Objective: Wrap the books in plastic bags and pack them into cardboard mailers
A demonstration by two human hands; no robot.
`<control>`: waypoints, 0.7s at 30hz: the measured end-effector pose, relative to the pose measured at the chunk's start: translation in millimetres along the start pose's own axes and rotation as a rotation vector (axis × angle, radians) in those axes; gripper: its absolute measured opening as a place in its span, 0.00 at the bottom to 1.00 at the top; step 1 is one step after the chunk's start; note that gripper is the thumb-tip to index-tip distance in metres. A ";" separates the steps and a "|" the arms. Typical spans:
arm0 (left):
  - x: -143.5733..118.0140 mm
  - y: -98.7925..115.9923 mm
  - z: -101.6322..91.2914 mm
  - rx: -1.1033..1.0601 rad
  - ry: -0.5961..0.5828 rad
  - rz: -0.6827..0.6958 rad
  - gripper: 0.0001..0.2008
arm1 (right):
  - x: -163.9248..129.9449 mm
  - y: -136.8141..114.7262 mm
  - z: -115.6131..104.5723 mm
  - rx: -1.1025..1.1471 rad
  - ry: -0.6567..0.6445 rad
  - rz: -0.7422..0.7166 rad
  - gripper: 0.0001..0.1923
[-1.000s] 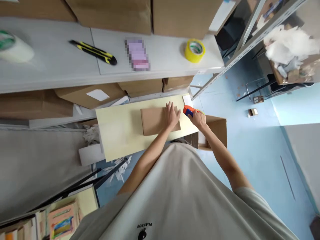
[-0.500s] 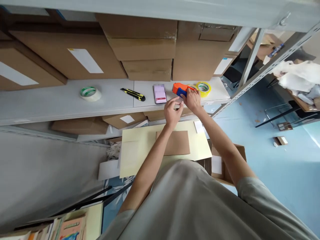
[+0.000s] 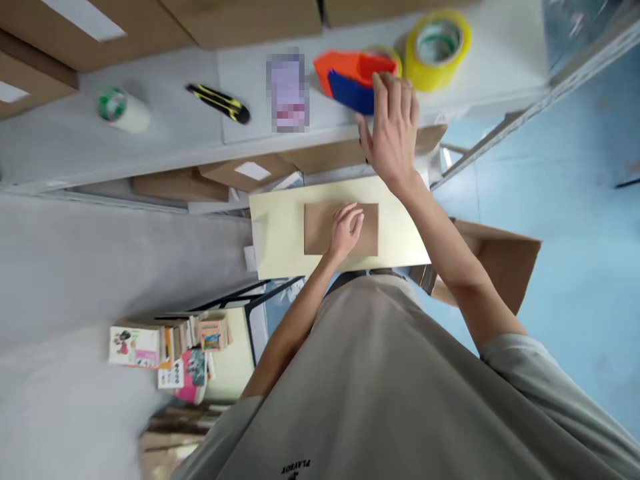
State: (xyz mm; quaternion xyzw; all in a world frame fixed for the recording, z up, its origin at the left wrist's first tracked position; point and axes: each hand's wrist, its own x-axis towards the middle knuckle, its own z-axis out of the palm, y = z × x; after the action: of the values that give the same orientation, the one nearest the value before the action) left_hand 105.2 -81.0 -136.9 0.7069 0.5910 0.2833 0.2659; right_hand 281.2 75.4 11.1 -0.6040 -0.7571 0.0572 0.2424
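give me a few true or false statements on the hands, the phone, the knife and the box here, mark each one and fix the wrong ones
1. The right hand is at the orange and blue tape dispenser. True.
2. The phone lies between the utility knife and the tape dispenser. True.
3. The utility knife is in the right hand. False: it lies on the shelf.
4. The left hand is over the flat cardboard box. True.
5. The flat cardboard box sits on the shelf. False: it lies on the pale yellow table.
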 end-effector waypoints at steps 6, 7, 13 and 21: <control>-55.0 -6.3 31.4 0.154 -0.225 -0.093 0.28 | -181.5 60.0 57.5 0.284 -0.237 0.368 0.46; -56.8 -5.4 34.6 0.165 -0.250 -0.108 0.29 | -214.0 66.1 71.3 0.306 -0.334 0.428 0.43; -59.6 -2.7 49.3 0.220 -0.272 -0.188 0.34 | -322.2 62.4 104.4 0.434 -1.075 0.614 0.26; -60.7 -5.1 53.3 0.217 -0.271 -0.221 0.34 | -296.8 29.4 110.9 0.494 -1.066 0.454 0.24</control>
State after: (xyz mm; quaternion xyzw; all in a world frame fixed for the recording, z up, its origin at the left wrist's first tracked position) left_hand 131.3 -142.3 -183.0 0.6938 0.6511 0.0893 0.2945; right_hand 304.3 -173.6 -185.6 -0.5643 -0.5914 0.5735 -0.0542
